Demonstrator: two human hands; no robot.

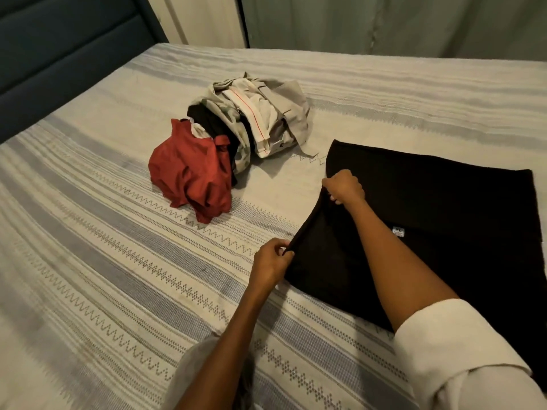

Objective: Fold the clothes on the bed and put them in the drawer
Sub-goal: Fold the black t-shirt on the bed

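Observation:
A black garment (444, 208) lies spread flat on the right side of the bed (88, 261). Its left edge is lifted off the sheet. My left hand (270, 263) pinches the near end of that edge. My right hand (344, 186) grips the far end of the same edge, so the fabric stretches between both hands. A small white label (398, 231) shows on the black cloth. To the left of the garment sits a heap of unfolded clothes (251, 119), grey, white and black, with a crumpled red garment (192, 176) at its near side.
The bed has a striped grey and cream cover. A dark blue headboard (59, 54) stands at the far left. A pale curtain (384, 22) hangs behind the bed. No drawer is in view.

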